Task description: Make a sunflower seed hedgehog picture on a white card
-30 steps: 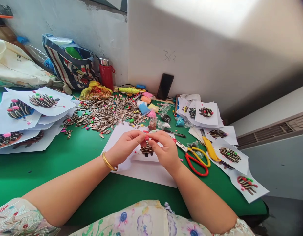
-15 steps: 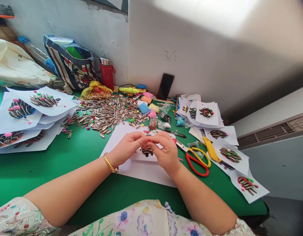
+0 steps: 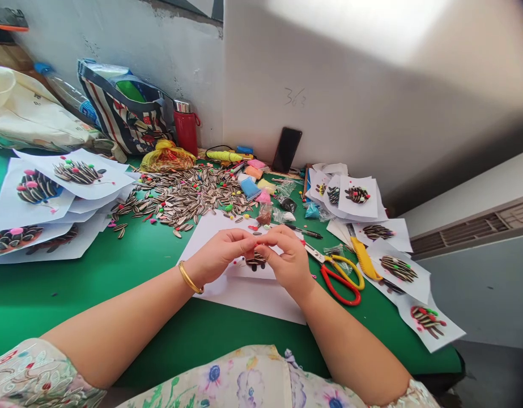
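My left hand (image 3: 225, 252) and my right hand (image 3: 284, 258) meet fingertip to fingertip above the white paper (image 3: 261, 300). Both are closed in a pinch on a small bit of red modelling clay (image 3: 258, 245), mostly hidden by the fingers. Directly below them lies a hedgehog-like figure made of sunflower seeds (image 3: 256, 262), partly covered by my hands. Scissors (image 3: 340, 277) with one red and one yellow handle lie to the right of my right hand. A black pen (image 3: 306, 231) rests just beyond it.
Loose sunflower seeds (image 3: 188, 195) are heaped behind my hands, beside bags of coloured clay (image 3: 249, 187). Finished seed pictures are stacked left (image 3: 86, 175) and right (image 3: 401, 269). A yellow cutter (image 3: 365, 258), a phone (image 3: 287, 150) and a red flask (image 3: 185, 133) stand or lie around.
My fingertips have shifted slightly on the red clay, and less of it shows. The whole view has moved a little; the other things lie as before.
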The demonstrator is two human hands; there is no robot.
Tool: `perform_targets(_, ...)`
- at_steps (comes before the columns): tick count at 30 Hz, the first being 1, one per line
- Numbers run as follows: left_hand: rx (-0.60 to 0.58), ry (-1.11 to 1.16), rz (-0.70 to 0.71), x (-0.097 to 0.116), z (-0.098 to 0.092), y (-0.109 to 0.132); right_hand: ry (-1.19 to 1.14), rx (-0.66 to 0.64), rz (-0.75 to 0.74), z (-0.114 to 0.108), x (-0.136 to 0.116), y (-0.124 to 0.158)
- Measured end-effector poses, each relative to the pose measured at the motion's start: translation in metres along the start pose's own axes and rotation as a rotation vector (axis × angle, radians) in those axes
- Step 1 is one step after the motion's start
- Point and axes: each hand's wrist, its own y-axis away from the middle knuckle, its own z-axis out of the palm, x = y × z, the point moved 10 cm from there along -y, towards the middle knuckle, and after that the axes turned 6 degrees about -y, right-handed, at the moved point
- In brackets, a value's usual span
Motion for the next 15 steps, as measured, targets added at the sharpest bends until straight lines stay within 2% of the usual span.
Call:
perform_targets(6, -0.029, -0.038, 0.019, 0.0034, 0.0038, 0.0006, -0.005, -0.046, 0.015, 0.0068, -0.0006, -0.0007)
perform_targets(11, -0.015, -0.053, 0.014, 0.0029, 0.0012, 0.0001, 0.039, 0.002, 0.005, 0.0014, 0.0012, -0.0009)
perform_targets(15, -0.034, -0.045, -0.017, -0.0001, 0.0026, 0.0002, 0.047, -0.025, 0.001, 0.0013, 0.0016, -0.0018)
